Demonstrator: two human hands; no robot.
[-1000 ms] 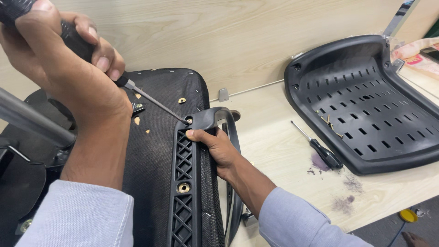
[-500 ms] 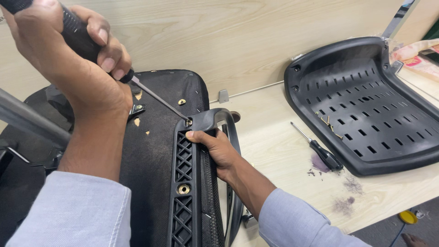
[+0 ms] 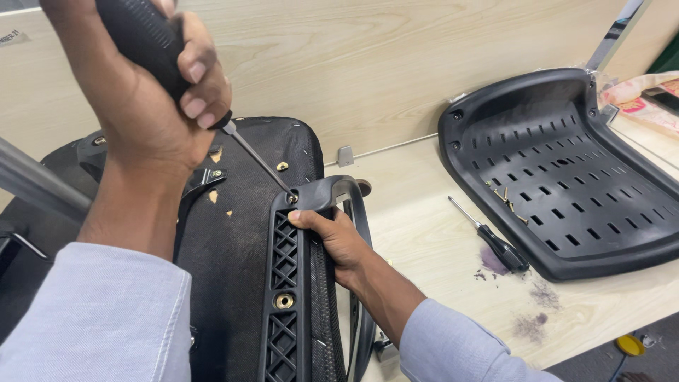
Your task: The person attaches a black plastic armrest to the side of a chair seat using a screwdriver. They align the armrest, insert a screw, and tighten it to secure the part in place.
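My left hand (image 3: 141,106) is closed around the black handle of a screwdriver (image 3: 166,60); its metal shaft slants down to a screw at the top of a black plastic armrest bracket (image 3: 286,283). My right hand (image 3: 336,237) grips the curved top of that armrest, thumb on the bracket's edge. The bracket lies on the black fabric underside of an upturned chair seat (image 3: 233,240). A brass bolt (image 3: 283,301) sits lower in the bracket.
A black slotted plastic chair shell (image 3: 566,177) lies at the right on the pale wooden desk (image 3: 424,240), with loose screws (image 3: 506,198) inside. A second screwdriver (image 3: 491,237) rests beside it. A metal tube (image 3: 35,184) crosses at left. A wooden panel stands behind.
My left hand has risen and come closer to the camera with the screwdriver, its tip staying on the screw. My right hand has kept its grip on the armrest.
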